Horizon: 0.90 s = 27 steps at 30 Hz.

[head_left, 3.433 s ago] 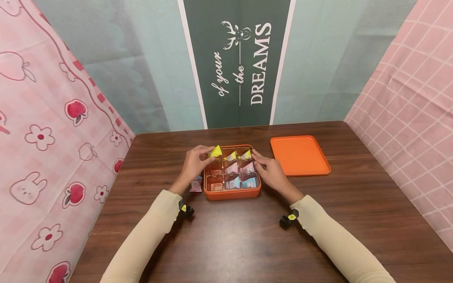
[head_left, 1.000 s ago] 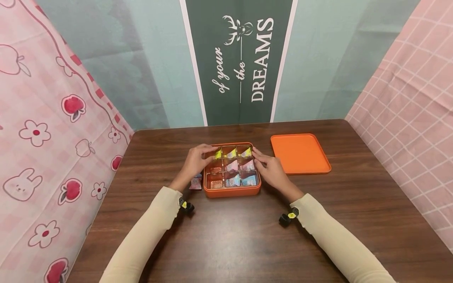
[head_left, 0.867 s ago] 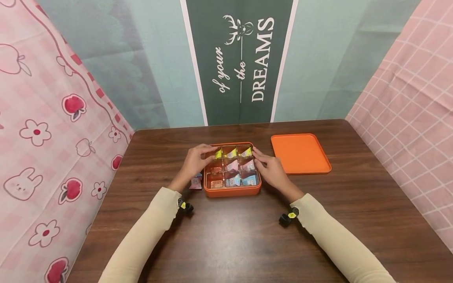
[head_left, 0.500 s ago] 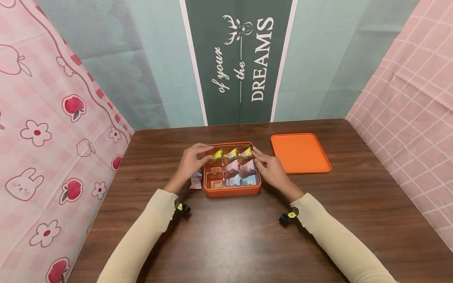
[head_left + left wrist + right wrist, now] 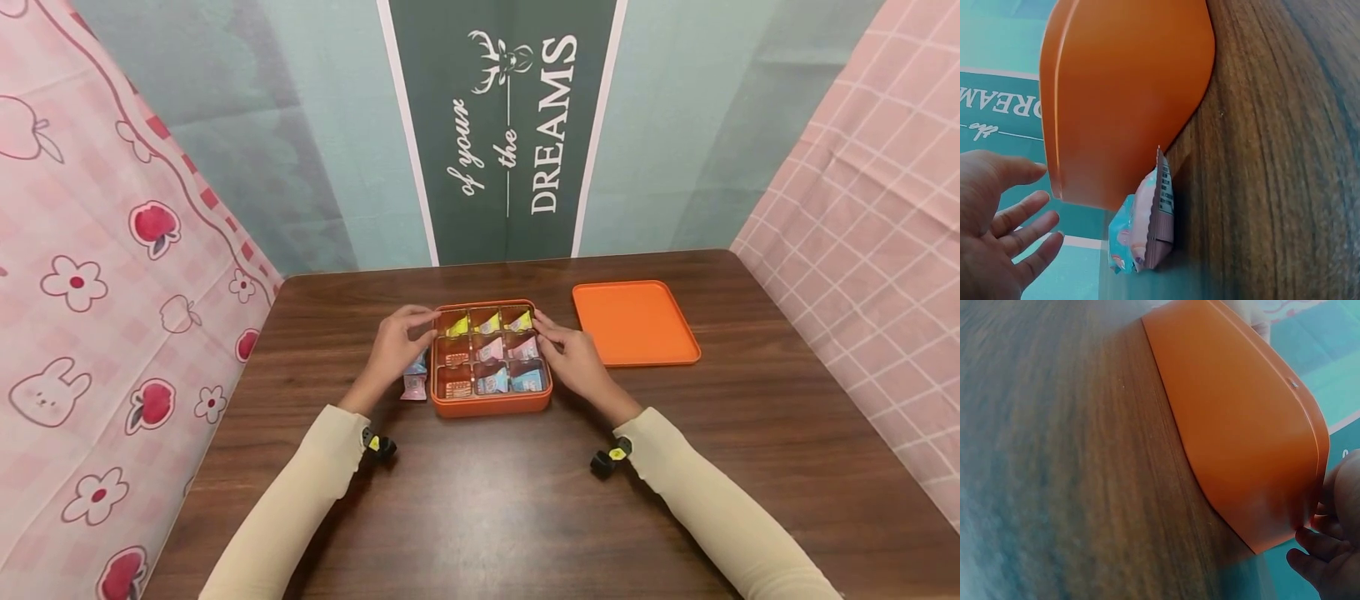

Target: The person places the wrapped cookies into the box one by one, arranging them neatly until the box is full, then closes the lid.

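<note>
An orange box [image 5: 491,406] with nine compartments stands on the brown table [image 5: 487,508]; its wall fills the wrist views [image 5: 1122,94] [image 5: 1241,437]. Yellow sachets lie in the back row, one of them [image 5: 459,327] in the back left compartment. Pink, blue and red sachets fill the other rows. My left hand [image 5: 397,343] hovers just left of the box, fingers spread and empty [image 5: 997,231]. My right hand [image 5: 570,354] rests against the box's right wall, its fingertips at the corner [image 5: 1325,550]. Two loose sachets [image 5: 415,379] [image 5: 1147,219] lean against the box's left side.
The flat orange lid [image 5: 636,323] lies on the table to the right of the box. Pink patterned cloth hangs at both sides and a green banner at the back. Bare tabletop stretches in front of the box.
My left hand set the yellow sachet down in the back left compartment, let go and drew back to the left. The right hand stayed put.
</note>
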Each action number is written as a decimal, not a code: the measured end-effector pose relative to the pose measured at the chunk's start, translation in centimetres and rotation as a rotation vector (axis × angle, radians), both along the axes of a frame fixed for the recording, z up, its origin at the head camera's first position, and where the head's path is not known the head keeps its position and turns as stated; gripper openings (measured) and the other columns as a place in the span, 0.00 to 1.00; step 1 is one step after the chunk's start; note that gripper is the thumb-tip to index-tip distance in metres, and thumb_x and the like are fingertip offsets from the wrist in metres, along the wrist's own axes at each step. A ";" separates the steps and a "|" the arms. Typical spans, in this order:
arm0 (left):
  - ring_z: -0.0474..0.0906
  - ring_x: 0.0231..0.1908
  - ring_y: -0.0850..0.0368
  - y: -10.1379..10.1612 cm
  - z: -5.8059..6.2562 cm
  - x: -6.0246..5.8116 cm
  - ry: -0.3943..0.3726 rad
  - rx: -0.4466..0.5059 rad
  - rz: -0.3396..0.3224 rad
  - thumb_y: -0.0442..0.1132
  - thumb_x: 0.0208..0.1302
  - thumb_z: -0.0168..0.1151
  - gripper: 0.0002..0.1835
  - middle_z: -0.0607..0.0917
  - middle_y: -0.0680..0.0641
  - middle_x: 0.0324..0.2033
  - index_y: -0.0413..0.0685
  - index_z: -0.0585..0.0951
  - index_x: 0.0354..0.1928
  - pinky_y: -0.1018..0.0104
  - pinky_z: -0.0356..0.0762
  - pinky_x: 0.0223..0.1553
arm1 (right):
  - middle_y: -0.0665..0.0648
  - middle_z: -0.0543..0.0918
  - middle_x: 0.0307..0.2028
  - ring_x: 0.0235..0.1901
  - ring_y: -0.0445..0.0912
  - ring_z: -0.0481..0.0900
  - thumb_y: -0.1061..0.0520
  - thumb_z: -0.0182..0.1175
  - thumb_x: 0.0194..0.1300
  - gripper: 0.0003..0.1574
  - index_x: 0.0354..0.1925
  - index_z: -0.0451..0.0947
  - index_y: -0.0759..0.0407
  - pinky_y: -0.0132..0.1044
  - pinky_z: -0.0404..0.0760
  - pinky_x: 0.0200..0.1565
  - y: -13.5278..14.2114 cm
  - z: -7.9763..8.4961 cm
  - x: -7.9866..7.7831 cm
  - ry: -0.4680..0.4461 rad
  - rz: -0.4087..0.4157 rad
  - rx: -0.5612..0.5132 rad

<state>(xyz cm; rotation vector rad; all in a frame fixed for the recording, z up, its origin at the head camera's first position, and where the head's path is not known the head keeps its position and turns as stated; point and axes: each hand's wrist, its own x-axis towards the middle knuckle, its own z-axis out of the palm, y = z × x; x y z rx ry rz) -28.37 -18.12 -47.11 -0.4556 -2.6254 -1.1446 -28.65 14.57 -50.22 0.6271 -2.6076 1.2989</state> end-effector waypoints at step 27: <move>0.81 0.50 0.44 -0.6 0.1 2.0 -0.253 -0.283 0.188 0.40 0.65 0.70 0.22 0.84 0.40 0.51 0.46 0.84 0.60 0.45 0.81 0.45 | 0.50 0.73 0.68 0.66 0.53 0.74 0.58 0.59 0.75 0.24 0.66 0.75 0.62 0.47 0.84 0.47 0.0 0.1 0.1 -0.011 0.003 0.001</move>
